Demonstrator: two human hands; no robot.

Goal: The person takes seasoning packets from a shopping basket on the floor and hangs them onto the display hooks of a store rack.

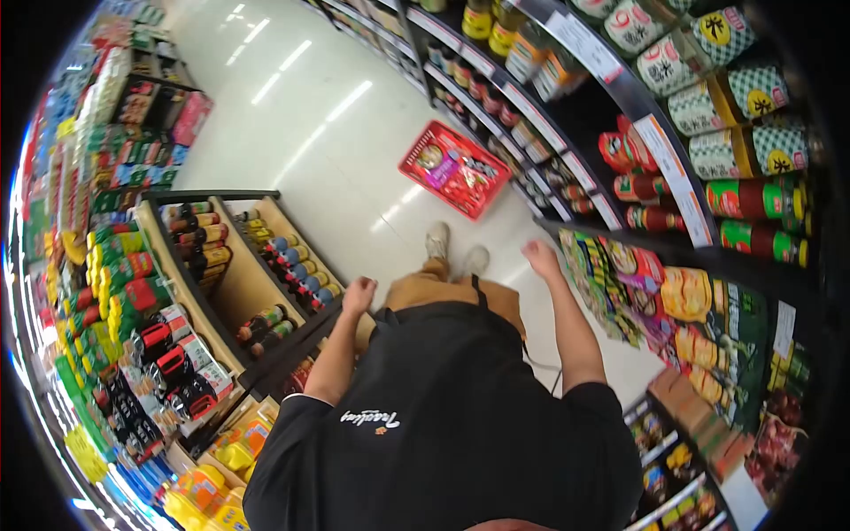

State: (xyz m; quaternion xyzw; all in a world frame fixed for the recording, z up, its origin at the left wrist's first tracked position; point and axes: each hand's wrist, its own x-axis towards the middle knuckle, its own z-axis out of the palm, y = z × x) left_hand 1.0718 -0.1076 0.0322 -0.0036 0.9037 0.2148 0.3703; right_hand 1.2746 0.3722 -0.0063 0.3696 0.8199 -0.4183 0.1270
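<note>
The bottom of the red basket (438, 198) is hidden by packets (453, 175); print on the shelf labels (671, 175) cannot be read.

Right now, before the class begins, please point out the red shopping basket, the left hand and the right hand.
Red shopping basket (474, 211): head view, on the rim at its near corner.
Left hand (359, 295): head view, on the middle of the hand.
Right hand (539, 257): head view, on the middle of the hand.
</note>
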